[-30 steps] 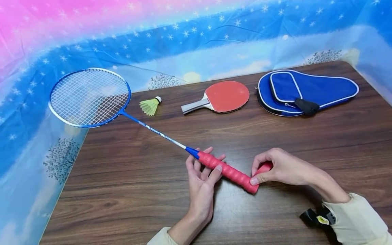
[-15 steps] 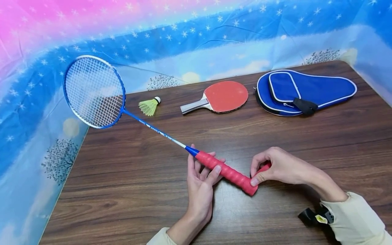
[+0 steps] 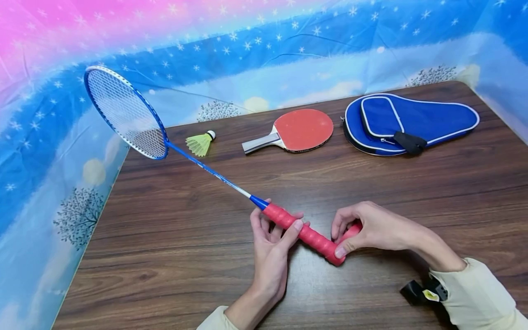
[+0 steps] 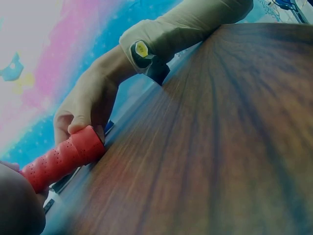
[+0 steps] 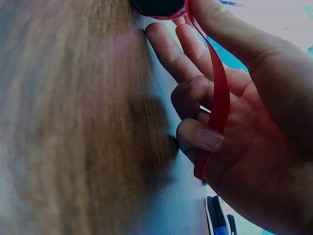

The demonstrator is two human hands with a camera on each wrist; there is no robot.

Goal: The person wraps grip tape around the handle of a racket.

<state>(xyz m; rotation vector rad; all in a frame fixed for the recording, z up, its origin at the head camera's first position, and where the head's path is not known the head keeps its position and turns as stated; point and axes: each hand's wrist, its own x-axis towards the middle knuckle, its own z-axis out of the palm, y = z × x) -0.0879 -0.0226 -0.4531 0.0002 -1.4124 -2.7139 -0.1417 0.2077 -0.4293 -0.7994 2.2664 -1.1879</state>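
A blue and white badminton racket (image 3: 208, 170) slants across the head view, its strung head raised at the upper left. Red overgrip tape (image 3: 315, 240) wraps its handle in ridged turns. My left hand (image 3: 270, 256) holds the middle of the handle, thumb on top and fingers underneath. At the butt end, my right hand (image 3: 377, 229) pinches the tape with thumb and fingers. In the right wrist view a loose red strip (image 5: 221, 93) runs from the dark butt cap (image 5: 159, 6) across the palm, with curled fingers over its lower part.
Along the back of the brown wooden table (image 3: 173, 275) lie a yellow-green shuttlecock (image 3: 200, 144), a red table tennis paddle (image 3: 304, 130) and a blue zipped paddle case (image 3: 437, 120). A printed cloth (image 3: 264, 50) hangs behind. A black device (image 3: 416, 292) sits at the right cuff.
The racket has turned about its shaft, so its head looks narrower and sits higher. My right hand has shifted slightly left with the butt end; my left hand still holds the handle.
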